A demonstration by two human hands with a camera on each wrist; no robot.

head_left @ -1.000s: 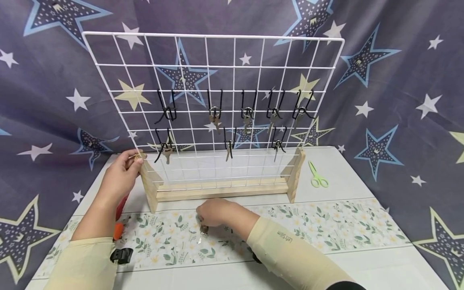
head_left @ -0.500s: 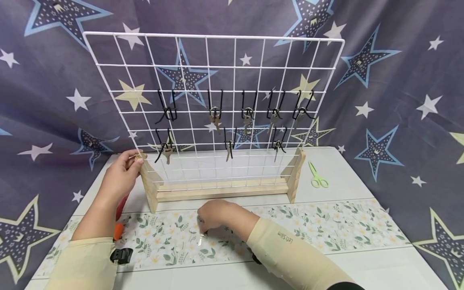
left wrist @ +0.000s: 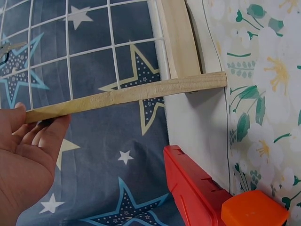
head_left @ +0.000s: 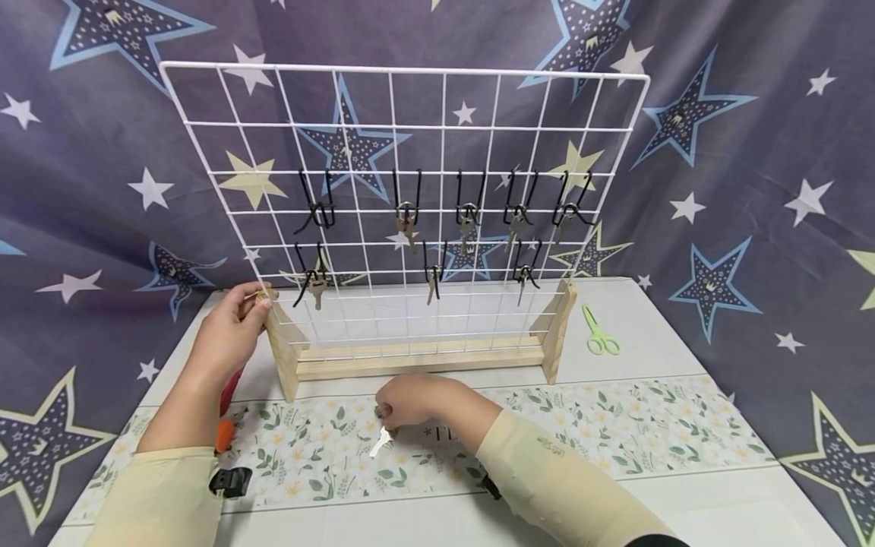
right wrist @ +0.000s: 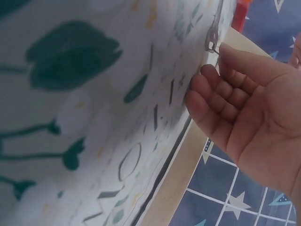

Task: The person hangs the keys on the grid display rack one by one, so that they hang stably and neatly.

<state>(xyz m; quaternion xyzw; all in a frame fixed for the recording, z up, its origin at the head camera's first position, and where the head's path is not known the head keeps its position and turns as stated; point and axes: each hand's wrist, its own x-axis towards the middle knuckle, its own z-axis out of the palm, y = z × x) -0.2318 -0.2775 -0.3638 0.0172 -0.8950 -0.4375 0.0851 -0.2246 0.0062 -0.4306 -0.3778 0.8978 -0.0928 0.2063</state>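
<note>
Both grips are busy: from the head view, the right hand (head_left: 410, 403) pinches the head of a silver key (head_left: 380, 441) low over the flowered runner (head_left: 615, 433) on the counter (head_left: 683, 501), the blade pointing down-left and seemingly touching the runner. The left hand (head_left: 229, 334) grips the top of the left wooden upright (head_left: 282, 342) of the stand that carries the white wire grid (head_left: 410, 190). Black hooks (head_left: 316, 209) hang on the grid, most with a key on them; green scissors (head_left: 598, 334) lie to the right of the stand, an orange-red tool (head_left: 225, 425) and a black clip (head_left: 229, 482) near the left sleeve.

Left wrist view: thumb and fingers (left wrist: 44, 134) close round the end of the wooden upright (left wrist: 141, 92), the grid wires behind it and the orange-red tool (left wrist: 211, 197) below.

Right wrist view: the fingers (right wrist: 211, 94) curl toward the thumb, with the key (right wrist: 214, 35) small at the tips against the runner (right wrist: 94, 94); how firm the pinch is I cannot tell.

To do this well, I judge the pinch should sit squarely on the key's head so its hole stays free, and the left hand should brace the stand against tipping
</note>
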